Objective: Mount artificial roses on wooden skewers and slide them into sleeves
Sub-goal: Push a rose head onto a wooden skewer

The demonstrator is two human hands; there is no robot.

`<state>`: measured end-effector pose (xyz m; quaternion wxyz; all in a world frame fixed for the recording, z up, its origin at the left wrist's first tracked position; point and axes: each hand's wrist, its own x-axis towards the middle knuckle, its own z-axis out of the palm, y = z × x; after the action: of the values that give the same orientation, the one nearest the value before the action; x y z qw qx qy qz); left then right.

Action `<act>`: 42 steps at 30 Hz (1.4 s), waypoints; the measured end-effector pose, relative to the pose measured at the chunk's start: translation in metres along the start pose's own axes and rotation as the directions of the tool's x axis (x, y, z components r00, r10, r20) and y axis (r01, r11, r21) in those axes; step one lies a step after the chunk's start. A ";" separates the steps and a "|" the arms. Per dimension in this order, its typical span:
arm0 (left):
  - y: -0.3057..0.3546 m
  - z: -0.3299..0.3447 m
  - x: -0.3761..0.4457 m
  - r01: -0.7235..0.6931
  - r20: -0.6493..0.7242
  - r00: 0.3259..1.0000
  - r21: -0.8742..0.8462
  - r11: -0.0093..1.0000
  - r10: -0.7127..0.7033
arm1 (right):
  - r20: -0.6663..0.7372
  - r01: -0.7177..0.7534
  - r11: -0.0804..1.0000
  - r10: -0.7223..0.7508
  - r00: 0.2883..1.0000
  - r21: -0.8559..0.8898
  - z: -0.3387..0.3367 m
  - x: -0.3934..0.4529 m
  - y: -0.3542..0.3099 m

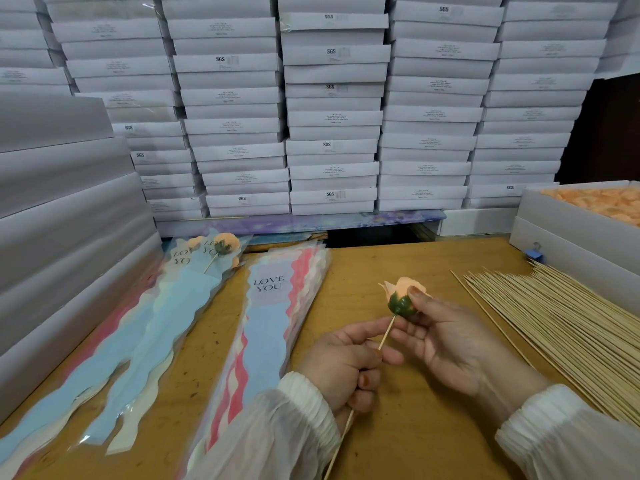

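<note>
1. The wall of stacked white boxes [332, 109] stands behind my work area and down my left side, leaving me just the wooden surface [408, 438] to work on.
2. An open box of peach rose heads [595, 202] sits at the far right, I judge so that my right hand can reach in for the next bloom.
3. The loose wooden skewers [554, 320] lie fanned out along the right of the surface, just below that box, so both supplies come from one side.
4. The empty "LOVE YOU" sleeves [273, 317] lie stacked in the middle with their wide mouths pointing away from me; that looks like the next stop for this stem.
5. The finished sleeved roses [194, 271] are piled to the left, out of the way of the supplies.
6. My left hand [343, 365] is curled around the skewer [387, 332], gripping it low so the tip stays steady; its lower end pokes out below my fist.
7. My right hand [446, 337] pinches the peach rose [403, 294] by its green base between thumb and fingertips, seating it on the skewer tip. The bloom sits above the surface between the sleeves and the skewers, not yet sleeved.
</note>
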<state>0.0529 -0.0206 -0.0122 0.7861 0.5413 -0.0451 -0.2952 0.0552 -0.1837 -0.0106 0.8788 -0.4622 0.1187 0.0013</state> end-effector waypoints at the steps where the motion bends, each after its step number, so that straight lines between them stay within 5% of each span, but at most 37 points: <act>1: 0.000 0.000 0.000 0.001 -0.002 1.000 -0.001 1.000 -0.001 | 0.001 -0.002 1.000 0.002 1.000 0.005 0.000 0.000 0.000; 42: -0.001 0.003 0.001 -0.028 -0.052 0.998 -0.012 1.000 0.027 | 0.040 0.053 0.984 -0.047 0.998 -0.170 0.003 -0.002 0.001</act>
<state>0.0521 -0.0243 -0.0125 0.7942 0.5433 -0.0302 -0.2705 0.0533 -0.1808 -0.0095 0.8376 -0.5386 0.0907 -0.0021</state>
